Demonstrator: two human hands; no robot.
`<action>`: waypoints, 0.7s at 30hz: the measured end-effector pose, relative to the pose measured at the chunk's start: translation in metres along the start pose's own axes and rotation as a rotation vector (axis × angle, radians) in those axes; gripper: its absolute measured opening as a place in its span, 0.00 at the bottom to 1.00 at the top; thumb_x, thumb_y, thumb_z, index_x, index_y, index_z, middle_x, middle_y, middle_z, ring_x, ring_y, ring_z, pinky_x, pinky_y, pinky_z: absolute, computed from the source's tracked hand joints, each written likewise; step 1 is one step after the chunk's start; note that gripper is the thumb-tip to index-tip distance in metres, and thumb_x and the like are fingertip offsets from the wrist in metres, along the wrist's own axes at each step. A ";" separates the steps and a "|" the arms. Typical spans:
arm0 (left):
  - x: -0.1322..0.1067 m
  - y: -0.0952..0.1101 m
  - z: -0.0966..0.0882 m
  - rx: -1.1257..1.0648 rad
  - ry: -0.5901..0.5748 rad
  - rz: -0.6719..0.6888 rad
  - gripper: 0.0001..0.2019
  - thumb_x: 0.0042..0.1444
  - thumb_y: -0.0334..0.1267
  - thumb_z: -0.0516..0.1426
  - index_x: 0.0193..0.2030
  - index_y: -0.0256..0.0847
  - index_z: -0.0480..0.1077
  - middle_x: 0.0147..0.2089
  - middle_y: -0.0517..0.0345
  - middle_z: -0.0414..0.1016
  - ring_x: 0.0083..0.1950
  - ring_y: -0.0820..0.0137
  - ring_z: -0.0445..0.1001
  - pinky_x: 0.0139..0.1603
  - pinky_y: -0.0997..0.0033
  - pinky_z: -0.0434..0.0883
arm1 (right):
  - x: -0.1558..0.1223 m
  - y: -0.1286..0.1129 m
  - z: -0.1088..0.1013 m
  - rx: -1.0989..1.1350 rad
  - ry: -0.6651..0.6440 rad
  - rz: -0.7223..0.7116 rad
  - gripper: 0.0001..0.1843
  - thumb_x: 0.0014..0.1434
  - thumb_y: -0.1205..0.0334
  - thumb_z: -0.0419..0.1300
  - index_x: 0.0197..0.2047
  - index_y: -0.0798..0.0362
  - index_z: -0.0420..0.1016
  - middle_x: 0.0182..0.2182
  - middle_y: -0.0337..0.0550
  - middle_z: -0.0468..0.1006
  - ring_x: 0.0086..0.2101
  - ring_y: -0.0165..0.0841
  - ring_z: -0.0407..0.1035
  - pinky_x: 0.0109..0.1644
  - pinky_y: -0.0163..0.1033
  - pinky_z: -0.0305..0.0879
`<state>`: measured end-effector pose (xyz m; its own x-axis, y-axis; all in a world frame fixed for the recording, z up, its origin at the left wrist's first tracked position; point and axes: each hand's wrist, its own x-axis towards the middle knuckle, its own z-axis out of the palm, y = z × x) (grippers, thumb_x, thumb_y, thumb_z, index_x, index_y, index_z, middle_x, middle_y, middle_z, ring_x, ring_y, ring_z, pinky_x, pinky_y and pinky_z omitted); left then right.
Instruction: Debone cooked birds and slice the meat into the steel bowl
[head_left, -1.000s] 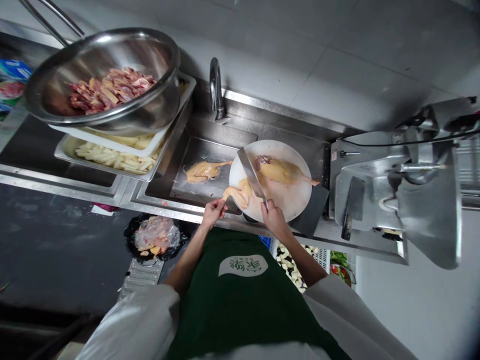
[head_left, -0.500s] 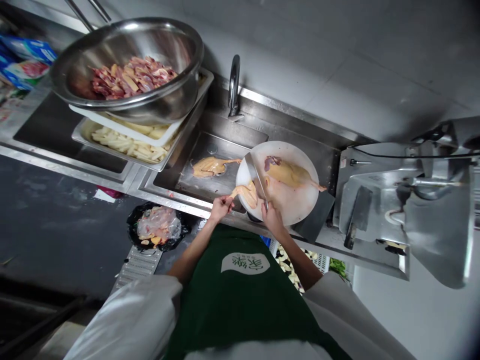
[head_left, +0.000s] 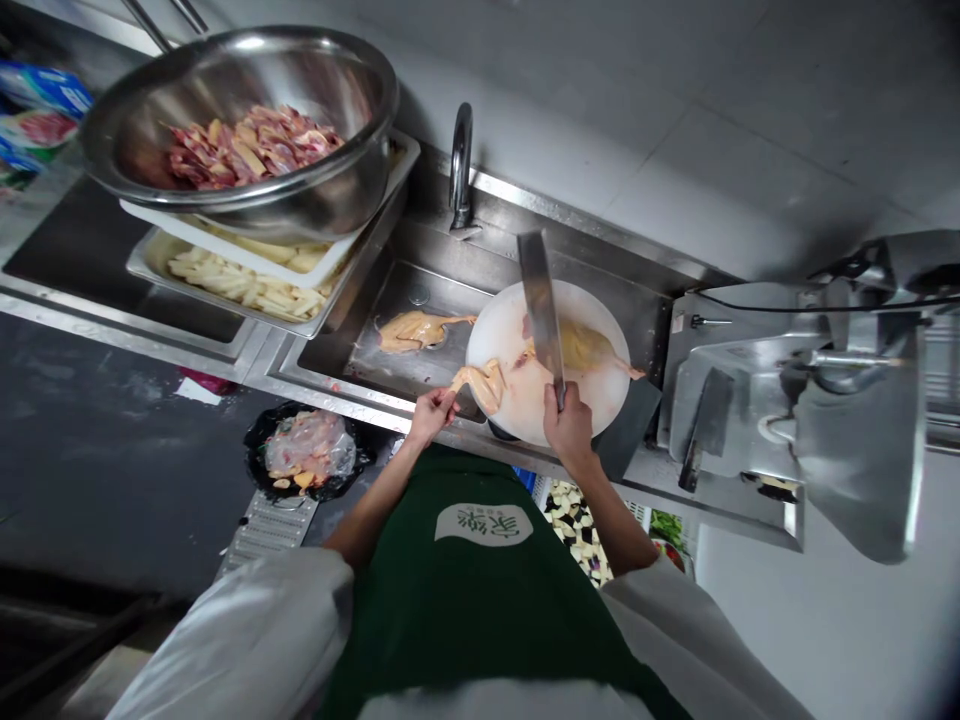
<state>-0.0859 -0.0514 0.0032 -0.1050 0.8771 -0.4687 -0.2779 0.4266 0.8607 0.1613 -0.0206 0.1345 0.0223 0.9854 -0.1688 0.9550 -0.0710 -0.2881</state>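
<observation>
My left hand (head_left: pixel 436 412) pinches the tip of a raw poultry wing (head_left: pixel 484 384), whose other end rests on the left edge of a round white cutting board (head_left: pixel 525 422). A cleaver (head_left: pixel 541 310) is gripped by its handle in my right hand (head_left: pixel 568 425). Its blade is raised, slightly blurred, and partly hides a plucked bird (head_left: pixel 589 347) lying on the board. In the sink (head_left: pixel 469 270), left of the board, lies another plucked bird (head_left: pixel 414 331).
At the left, a steel bowl (head_left: pixel 360 195) of cut meat stands above a tray of pale strips (head_left: pixel 225 280). A faucet (head_left: pixel 461 165) rises behind the sink. To the right lies a second cleaver (head_left: pixel 709 425). A black-lined waste bin (head_left: pixel 255 450) stands below left.
The cleaver has come up off the board beside the wing and moved right with my right hand. My left hand still holds the wing tip. The whole view has shifted slightly.
</observation>
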 end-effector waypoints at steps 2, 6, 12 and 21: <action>0.001 0.000 0.002 0.011 0.002 -0.009 0.25 0.51 0.61 0.66 0.32 0.37 0.71 0.23 0.58 0.73 0.17 0.78 0.61 0.17 0.76 0.57 | -0.013 -0.014 0.010 0.011 0.031 0.004 0.26 0.74 0.51 0.39 0.54 0.59 0.71 0.40 0.61 0.81 0.41 0.45 0.77 0.42 0.40 0.65; 0.002 -0.003 -0.001 0.033 0.003 0.000 0.24 0.53 0.60 0.64 0.30 0.38 0.70 0.21 0.60 0.70 0.17 0.78 0.60 0.18 0.76 0.57 | -0.021 -0.022 0.047 -0.097 -0.253 0.000 0.23 0.74 0.52 0.42 0.52 0.58 0.73 0.38 0.59 0.82 0.39 0.43 0.77 0.41 0.39 0.65; 0.012 -0.005 0.011 0.056 -0.012 0.032 0.22 0.55 0.57 0.63 0.27 0.39 0.69 0.18 0.62 0.66 0.17 0.78 0.58 0.18 0.76 0.55 | 0.019 0.031 0.056 -0.086 -0.291 -0.031 0.21 0.74 0.50 0.46 0.52 0.56 0.73 0.41 0.55 0.83 0.41 0.41 0.77 0.42 0.36 0.62; 0.031 0.002 0.043 0.098 -0.059 0.024 0.17 0.56 0.51 0.65 0.36 0.37 0.71 0.24 0.60 0.72 0.18 0.76 0.64 0.17 0.75 0.58 | 0.037 0.041 -0.002 -0.034 -0.148 0.002 0.21 0.73 0.49 0.46 0.47 0.55 0.73 0.36 0.53 0.82 0.38 0.43 0.76 0.39 0.38 0.60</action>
<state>-0.0490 -0.0139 -0.0010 -0.0536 0.8973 -0.4381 -0.1806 0.4228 0.8880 0.2017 0.0131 0.1187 -0.0169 0.9515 -0.3070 0.9646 -0.0653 -0.2555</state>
